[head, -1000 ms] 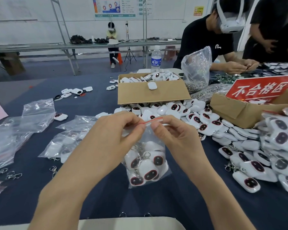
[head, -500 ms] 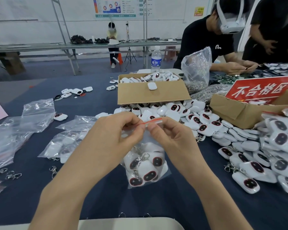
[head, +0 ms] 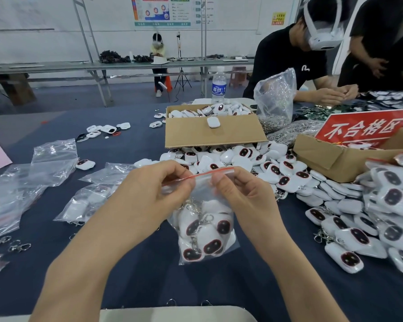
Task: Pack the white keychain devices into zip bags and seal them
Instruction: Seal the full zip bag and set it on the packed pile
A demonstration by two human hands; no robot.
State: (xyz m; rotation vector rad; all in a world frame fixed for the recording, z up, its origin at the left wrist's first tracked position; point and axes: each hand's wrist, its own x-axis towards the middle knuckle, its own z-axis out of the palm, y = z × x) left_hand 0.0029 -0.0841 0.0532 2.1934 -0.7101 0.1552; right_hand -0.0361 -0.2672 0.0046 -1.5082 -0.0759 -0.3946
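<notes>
- Left hand (head: pixel 154 196) and right hand (head: pixel 240 196) both pinch the red-striped top of a clear plastic zip bag (head: pixel 203 189).
- White keychain devices with dark oval faces (head: pixel 205 235) hang bagged below both hands.

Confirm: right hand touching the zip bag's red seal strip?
Touching. Head view: the right hand pinches the red seal strip of the zip bag between thumb and fingers.

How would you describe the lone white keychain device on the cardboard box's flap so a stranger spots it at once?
Find the open cardboard box mid-table, before the water bottle. On its front flap lies one white keychain device. Unlike those heaped inside the box, it sits alone on cardboard, showing a plain white side without a dark oval.
</notes>
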